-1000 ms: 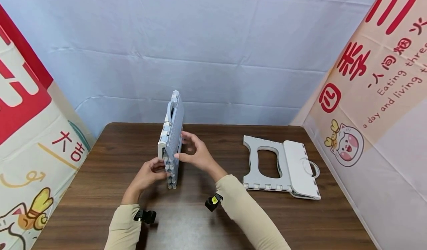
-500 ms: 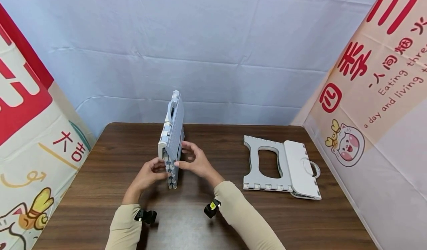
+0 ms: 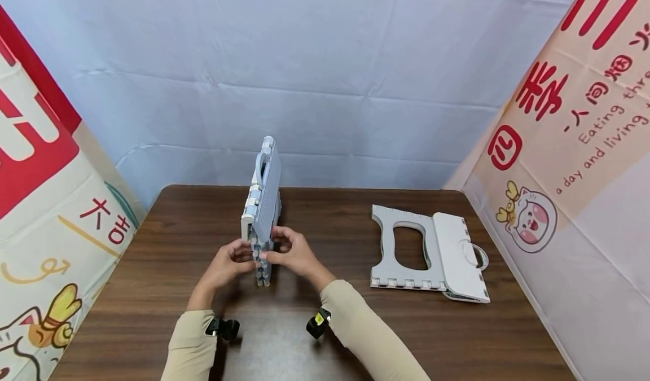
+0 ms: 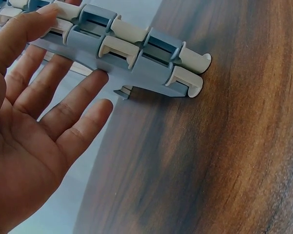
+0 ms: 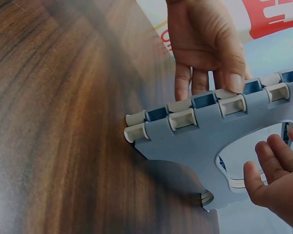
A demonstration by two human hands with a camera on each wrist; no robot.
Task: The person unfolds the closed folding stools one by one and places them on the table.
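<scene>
A light-blue folding step stool point(image 3: 266, 200) stands folded and upright on the table, its carry handle point(image 3: 259, 170) on the upper left edge. My left hand point(image 3: 222, 269) holds its near end from the left: in the left wrist view the thumb lies on the hinge knuckles point(image 4: 123, 30), with the fingers along the side panel. From the right, my right hand point(image 3: 299, 257) holds the same end, thumb at the hinged edge. The right wrist view shows its fingers point(image 5: 272, 158) beside the leg panel's opening; its thumb is mostly out of that frame.
A white-and-grey folding stool point(image 3: 459, 257) lies flat on the right of the brown wooden table point(image 3: 325, 223), its handle pointing right. A pale cloth point(image 3: 325, 76) hangs behind the table, with printed cloths point(image 3: 563, 144) at the sides.
My right hand has slid down and nearer along the stool's right side, its thumb now at the hinged edge. My left hand and the blue stool have stayed in place.
</scene>
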